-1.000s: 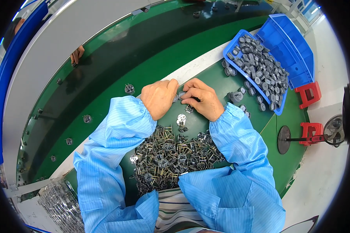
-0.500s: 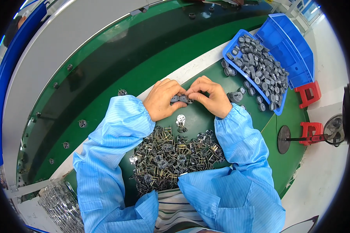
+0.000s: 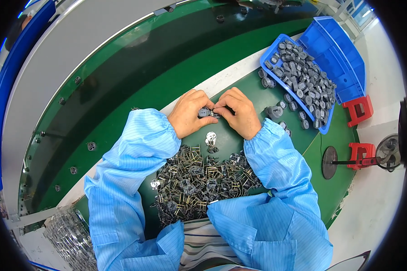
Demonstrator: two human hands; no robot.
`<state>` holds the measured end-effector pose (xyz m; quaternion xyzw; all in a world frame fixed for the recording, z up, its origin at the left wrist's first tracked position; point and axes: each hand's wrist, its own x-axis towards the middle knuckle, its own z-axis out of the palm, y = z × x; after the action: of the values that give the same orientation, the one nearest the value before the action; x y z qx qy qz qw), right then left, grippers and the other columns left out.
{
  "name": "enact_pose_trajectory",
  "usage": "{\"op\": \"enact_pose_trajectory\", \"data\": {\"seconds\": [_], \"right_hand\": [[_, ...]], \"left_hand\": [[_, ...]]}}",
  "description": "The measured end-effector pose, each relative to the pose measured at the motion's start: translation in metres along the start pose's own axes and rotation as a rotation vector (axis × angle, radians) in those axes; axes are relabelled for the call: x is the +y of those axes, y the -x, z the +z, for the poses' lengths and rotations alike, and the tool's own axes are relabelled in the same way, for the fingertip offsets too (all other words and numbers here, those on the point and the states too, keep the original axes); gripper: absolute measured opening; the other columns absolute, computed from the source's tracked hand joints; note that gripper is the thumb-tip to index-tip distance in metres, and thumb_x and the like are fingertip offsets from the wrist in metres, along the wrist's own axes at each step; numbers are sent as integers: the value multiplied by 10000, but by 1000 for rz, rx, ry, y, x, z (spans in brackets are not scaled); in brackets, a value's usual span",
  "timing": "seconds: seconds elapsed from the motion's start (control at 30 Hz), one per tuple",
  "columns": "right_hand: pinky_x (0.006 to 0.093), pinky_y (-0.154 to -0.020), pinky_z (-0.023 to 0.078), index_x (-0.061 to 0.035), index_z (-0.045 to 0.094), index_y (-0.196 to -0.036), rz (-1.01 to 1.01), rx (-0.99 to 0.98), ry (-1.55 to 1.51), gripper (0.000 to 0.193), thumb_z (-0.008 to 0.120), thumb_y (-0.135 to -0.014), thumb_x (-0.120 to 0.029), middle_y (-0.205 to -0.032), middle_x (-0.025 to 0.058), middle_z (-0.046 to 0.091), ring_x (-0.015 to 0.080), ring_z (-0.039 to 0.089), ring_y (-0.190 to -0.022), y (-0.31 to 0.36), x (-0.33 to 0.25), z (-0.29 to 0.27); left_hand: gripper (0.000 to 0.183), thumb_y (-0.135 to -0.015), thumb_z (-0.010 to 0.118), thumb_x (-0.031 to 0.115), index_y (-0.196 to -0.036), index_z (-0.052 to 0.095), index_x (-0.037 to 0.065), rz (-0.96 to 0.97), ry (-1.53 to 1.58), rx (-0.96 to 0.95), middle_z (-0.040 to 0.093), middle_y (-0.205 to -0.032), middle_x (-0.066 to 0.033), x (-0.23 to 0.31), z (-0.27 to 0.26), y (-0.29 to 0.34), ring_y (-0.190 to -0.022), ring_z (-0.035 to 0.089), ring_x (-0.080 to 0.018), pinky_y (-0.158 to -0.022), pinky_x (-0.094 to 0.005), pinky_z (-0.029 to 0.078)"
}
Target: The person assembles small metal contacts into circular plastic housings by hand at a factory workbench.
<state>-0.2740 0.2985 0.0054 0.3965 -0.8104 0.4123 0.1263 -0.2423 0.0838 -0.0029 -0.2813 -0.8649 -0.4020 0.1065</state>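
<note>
My left hand (image 3: pixel 188 114) holds a small dark grey plastic housing (image 3: pixel 204 112) between thumb and fingers, above the green tabletop. Thumb and forefinger of my right hand (image 3: pixel 241 112) pinch together at the housing's right side, on a small metallic part (image 3: pixel 215 114) mostly hidden by the fingertips. Just below the hands lies a shiny silver piece (image 3: pixel 210 138). Nearer my body a big heap of small dark parts with brass pins (image 3: pixel 203 180) spreads between my blue-sleeved forearms.
At the right a tilted blue bin (image 3: pixel 263 56) holds many grey housings (image 3: pixel 303 72), with several loose ones (image 3: pixel 273 112) beside it. Left and ahead runs a green conveyor belt (image 3: pixel 167 81) carrying small parts (image 3: pixel 91 146). Red stools (image 3: pixel 358 110) and a fan (image 3: pixel 388 151) stand at right.
My right hand has shifted slightly left and down, its fingertips still at the housing. Small parts on the conveyor have moved a little to the left and downward.
</note>
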Motion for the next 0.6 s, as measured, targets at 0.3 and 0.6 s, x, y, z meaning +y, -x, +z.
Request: {"op": "enact_pose_trajectory", "data": {"seconds": [0.3, 0.6], "right_hand": [[326, -636, 510, -58, 741, -913, 335, -389, -310, 164, 858, -819, -126, -790, 49, 671, 175, 635, -694, -2, -25, -33], [357, -624, 531, -116, 761, -894, 192, -499, -234, 103, 820, -847, -186, -809, 55, 687, 223, 679, -690, 3, -25, -24]], "left_hand": [[330, -764, 893, 190, -999, 706, 55, -75, 42, -63, 626, -895, -78, 2, -1, 0, -906, 600, -268, -814, -403, 495], [281, -765, 864, 184, -987, 731, 74, -171, 4, 161, 645, -891, -75, -7, -22, -9, -841, 648, -254, -701, -411, 523]]}}
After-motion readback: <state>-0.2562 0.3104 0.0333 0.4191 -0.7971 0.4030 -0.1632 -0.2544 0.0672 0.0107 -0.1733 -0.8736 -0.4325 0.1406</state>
